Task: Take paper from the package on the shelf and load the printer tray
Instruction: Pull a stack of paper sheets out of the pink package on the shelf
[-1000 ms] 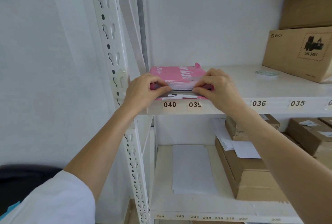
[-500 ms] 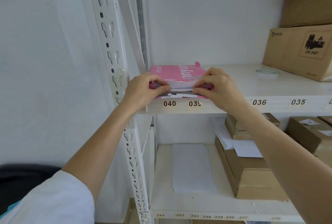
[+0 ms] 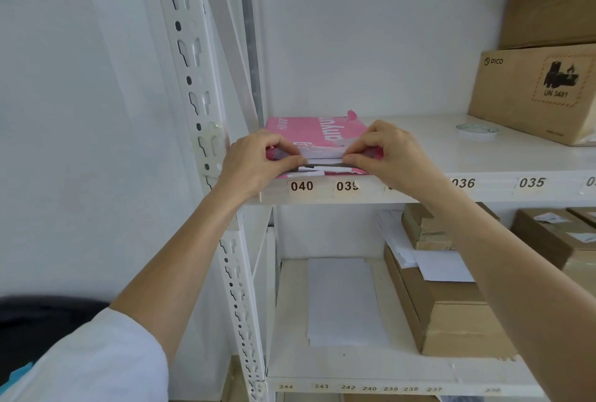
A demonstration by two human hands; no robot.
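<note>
A pink paper package (image 3: 314,133) is seen lying flat at the left end of a white shelf (image 3: 419,156), its open front edge at the shelf lip, above labels reading 040 and 039. Both hands are placed at that open edge. The left hand (image 3: 254,164) is closed in a pinch at the package's left front corner, thumb underneath and fingers curled over the wrapper. The right hand (image 3: 392,156) is closed in a matching pinch at the right front corner. Between the two hands, a thin stack of white paper (image 3: 322,153) is exposed under the lifted pink wrapper, gripped at both ends by the fingertips. Whether the sheets have been raised clear of the package cannot be told.

To the right of the right hand, well apart, a roll of tape (image 3: 477,130) is seen lying flat on the same shelf, and beyond it a brown cardboard box (image 3: 529,91) marked PICO. Below the hands, on the lower shelf, a loose pile of white sheets (image 3: 343,301) is laid flat, with more cardboard boxes (image 3: 451,314) beside it on the right. To the left of the left hand, a perforated white upright post (image 3: 193,78) is seen against a plain white wall.
</note>
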